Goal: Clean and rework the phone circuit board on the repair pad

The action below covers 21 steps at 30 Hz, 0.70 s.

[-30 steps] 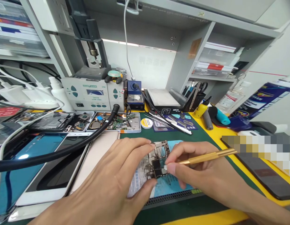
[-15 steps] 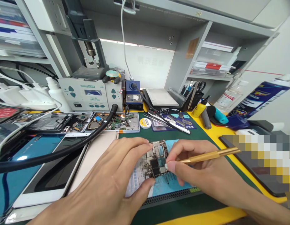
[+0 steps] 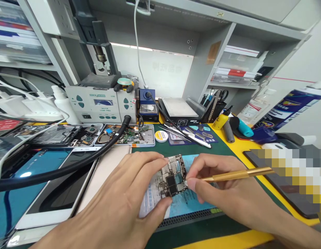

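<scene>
A small phone circuit board [image 3: 173, 174] lies on a light blue mat [image 3: 185, 204] on the green work surface. My left hand [image 3: 124, 200] holds the board between forefinger at its far edge and thumb at its near edge. My right hand [image 3: 220, 188] pinches a slim brass-coloured tool [image 3: 238, 174] whose tip meets the board's right edge. The tool's tip is hidden behind my fingertips.
Phones and a gold back cover [image 3: 105, 173] lie at left under a thick black hose [image 3: 72, 166]. Two trays of parts [image 3: 131, 135], a rework station [image 3: 100, 103], tweezers [image 3: 186, 135], a solder tin [image 3: 160, 136] and bottles [image 3: 221, 120] stand behind. A yellow edge and dark slab [image 3: 282, 193] lie at right.
My right hand and the brass tool have shifted slightly right and the tool has levelled; the small white bit seen at my thumb tip earlier no longer shows. My left hand keeps its hold.
</scene>
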Available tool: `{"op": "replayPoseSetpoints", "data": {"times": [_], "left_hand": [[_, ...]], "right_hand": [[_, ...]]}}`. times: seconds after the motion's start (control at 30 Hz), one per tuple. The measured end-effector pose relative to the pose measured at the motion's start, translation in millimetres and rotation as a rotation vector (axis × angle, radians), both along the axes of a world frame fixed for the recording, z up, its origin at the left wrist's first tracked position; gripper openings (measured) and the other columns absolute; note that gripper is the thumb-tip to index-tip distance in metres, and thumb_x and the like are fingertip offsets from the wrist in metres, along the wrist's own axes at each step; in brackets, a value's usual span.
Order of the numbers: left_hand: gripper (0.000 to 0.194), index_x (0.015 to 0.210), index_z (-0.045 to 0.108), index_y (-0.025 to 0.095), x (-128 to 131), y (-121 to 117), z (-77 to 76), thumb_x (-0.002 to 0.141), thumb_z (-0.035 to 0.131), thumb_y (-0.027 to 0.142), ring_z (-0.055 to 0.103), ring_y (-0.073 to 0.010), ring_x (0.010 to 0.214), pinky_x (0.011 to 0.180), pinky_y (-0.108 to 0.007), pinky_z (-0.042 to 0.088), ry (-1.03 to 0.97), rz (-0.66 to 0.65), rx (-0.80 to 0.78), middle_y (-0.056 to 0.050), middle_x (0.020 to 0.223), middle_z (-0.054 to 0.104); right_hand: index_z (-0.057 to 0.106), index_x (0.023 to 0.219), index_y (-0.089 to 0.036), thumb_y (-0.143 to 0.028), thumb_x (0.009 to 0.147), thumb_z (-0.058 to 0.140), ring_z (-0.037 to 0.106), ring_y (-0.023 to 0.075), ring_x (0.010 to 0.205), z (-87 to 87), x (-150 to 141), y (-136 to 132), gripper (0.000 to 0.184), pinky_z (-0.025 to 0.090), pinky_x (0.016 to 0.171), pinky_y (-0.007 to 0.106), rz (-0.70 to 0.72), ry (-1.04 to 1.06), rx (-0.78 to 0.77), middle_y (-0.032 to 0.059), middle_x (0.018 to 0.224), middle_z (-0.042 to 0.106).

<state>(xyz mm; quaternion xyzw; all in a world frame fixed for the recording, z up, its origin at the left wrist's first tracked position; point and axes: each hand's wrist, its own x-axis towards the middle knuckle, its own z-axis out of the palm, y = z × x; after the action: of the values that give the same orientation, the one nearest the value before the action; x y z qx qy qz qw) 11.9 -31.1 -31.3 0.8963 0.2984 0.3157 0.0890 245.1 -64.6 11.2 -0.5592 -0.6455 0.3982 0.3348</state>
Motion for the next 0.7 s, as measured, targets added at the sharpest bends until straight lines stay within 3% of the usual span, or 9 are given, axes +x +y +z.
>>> {"op": "replayPoseSetpoints", "data": {"times": [0.3, 0.7], "left_hand": [[0.051, 0.136, 0.045, 0.026, 1.6, -0.6, -0.3, 0.090, 0.066, 0.027, 0.055, -0.0286, 0.122, 0.103, -0.046, 0.050, -0.015, 0.030, -0.041, -0.009, 0.131, 0.055], [0.050, 0.136, 0.045, 0.026, 2.1, 2.7, 0.8, 0.090, 0.066, 0.026, 0.054, -0.0281, 0.122, 0.102, -0.045, 0.050, -0.009, 0.030, -0.060, -0.009, 0.131, 0.055]], "right_hand": [[0.064, 0.075, -0.021, -0.019, 0.085, 0.067, 0.057, 0.0106, 0.048, -1.6, -1.3, -0.8, 0.011, 0.043, 0.044, 0.020, 0.000, -0.004, 0.025, -0.0017, 0.061, 0.065], [0.062, 0.075, -0.020, -0.018, 0.086, 0.066, 0.051, 0.0099, 0.051, -0.4, -3.5, -3.3, 0.012, 0.038, 0.046, 0.019, 0.036, -0.035, 0.015, -0.0028, 0.060, 0.062]]}}
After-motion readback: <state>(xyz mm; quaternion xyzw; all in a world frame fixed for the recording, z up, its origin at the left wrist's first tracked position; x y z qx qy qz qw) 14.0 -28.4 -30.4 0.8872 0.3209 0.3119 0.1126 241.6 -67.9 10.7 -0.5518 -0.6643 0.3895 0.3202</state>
